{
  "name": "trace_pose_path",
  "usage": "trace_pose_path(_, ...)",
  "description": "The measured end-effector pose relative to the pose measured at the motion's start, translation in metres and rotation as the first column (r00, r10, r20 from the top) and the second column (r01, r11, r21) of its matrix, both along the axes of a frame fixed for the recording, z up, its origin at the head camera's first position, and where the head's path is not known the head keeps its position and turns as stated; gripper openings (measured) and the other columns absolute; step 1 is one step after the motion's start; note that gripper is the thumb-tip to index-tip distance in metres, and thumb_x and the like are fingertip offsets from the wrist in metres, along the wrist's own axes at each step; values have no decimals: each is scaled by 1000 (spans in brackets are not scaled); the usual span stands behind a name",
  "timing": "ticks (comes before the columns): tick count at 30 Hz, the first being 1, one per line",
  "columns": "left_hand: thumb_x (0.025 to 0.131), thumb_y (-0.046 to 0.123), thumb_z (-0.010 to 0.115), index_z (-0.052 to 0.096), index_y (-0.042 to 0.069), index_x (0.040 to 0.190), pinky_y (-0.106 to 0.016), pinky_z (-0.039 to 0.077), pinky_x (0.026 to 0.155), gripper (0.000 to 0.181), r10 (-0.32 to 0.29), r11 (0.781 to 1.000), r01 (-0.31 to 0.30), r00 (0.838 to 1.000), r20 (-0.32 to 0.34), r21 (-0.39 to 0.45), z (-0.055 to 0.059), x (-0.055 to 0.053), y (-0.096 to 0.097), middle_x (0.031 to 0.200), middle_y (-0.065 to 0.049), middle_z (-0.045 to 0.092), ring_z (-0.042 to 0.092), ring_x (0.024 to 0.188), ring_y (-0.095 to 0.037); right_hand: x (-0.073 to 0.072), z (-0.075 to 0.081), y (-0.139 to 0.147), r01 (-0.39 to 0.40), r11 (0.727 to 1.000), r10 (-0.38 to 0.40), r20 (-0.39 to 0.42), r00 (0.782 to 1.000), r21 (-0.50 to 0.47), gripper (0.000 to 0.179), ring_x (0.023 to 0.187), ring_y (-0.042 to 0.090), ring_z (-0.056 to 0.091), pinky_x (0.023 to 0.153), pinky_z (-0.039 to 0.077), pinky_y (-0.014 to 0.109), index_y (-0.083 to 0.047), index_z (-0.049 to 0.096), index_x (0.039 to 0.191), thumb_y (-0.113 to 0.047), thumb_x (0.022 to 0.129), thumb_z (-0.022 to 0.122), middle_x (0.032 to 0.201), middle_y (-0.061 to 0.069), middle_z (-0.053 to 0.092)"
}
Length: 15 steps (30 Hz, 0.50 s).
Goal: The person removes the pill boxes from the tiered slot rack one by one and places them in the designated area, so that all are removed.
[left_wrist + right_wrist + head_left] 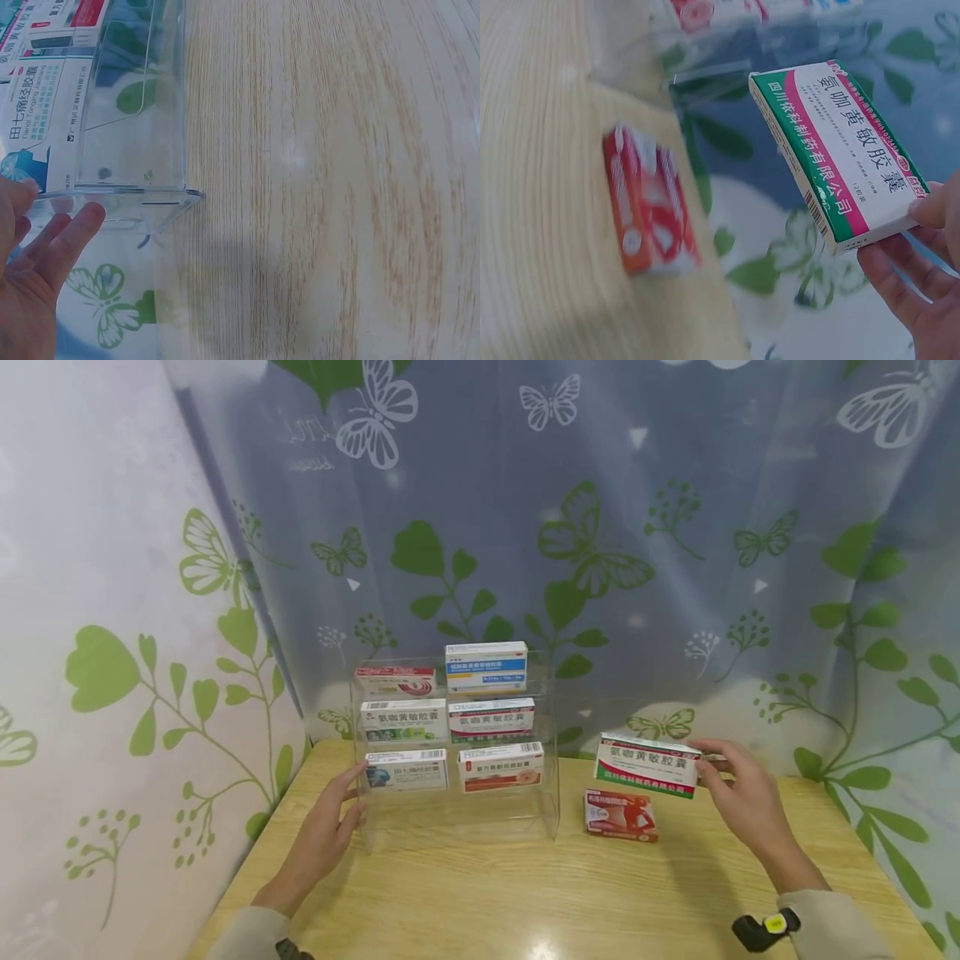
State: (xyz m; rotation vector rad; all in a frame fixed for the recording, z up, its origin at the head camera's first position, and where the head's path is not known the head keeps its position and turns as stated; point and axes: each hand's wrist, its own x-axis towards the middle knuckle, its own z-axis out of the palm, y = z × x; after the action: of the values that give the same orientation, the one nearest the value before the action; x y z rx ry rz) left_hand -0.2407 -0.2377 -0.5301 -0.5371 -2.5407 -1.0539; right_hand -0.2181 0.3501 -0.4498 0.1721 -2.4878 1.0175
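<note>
My right hand (746, 789) pinches a white, green and red medicine box (647, 766) by its right end, held up off the table. In the right wrist view the thumb lies on the printed face of this box (840, 150), with fingers beneath. Below it, a red medicine box (621, 816) lies on the table. My left hand (318, 835) touches the left side of a clear tiered display stand (480, 814), its fingers only slightly bent. Nearest those fingertips is a white and blue medicine box (408, 771) in the stand; part of the hand is cut off in the left wrist view.
Other boxes stand in the tiers: a blue and white box (486, 668), a red and white box (395, 682), a green and white box (403, 722), and more. The wooden table (480, 902) meets a patterned curtain (465, 485) behind the stand.
</note>
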Motion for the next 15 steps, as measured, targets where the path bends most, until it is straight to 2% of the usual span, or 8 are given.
trace_pose_path(6,109,-4,61,38,8,168,-37,70,83,65,-2,1000,2,1000,-18,-5,0,0,0,161,-29,47,69,124,-48,-4,-19,38,13,1000,-14,113,993,12,35,97,-25,50,70,60,12,2,62,146,-11,114,55,135,29,65)
trace_pose_path(14,108,-6,61,38,8,168,-37,70,83,65,-12,1000,12,1000,-22,9,-1,-1,0,161,-30,47,69,123,-49,-8,-35,80,50,999,-52,274,960,16,42,96,-3,67,70,64,22,6,54,152,-16,118,46,142,36,56)
trace_pose_path(15,108,-6,61,38,7,167,-37,70,83,65,-13,1000,13,1000,-23,11,-1,-1,0,161,-30,47,69,123,-49,-8,-37,84,47,999,-48,287,957,13,42,99,6,71,71,65,24,8,53,152,-15,118,45,143,38,55)
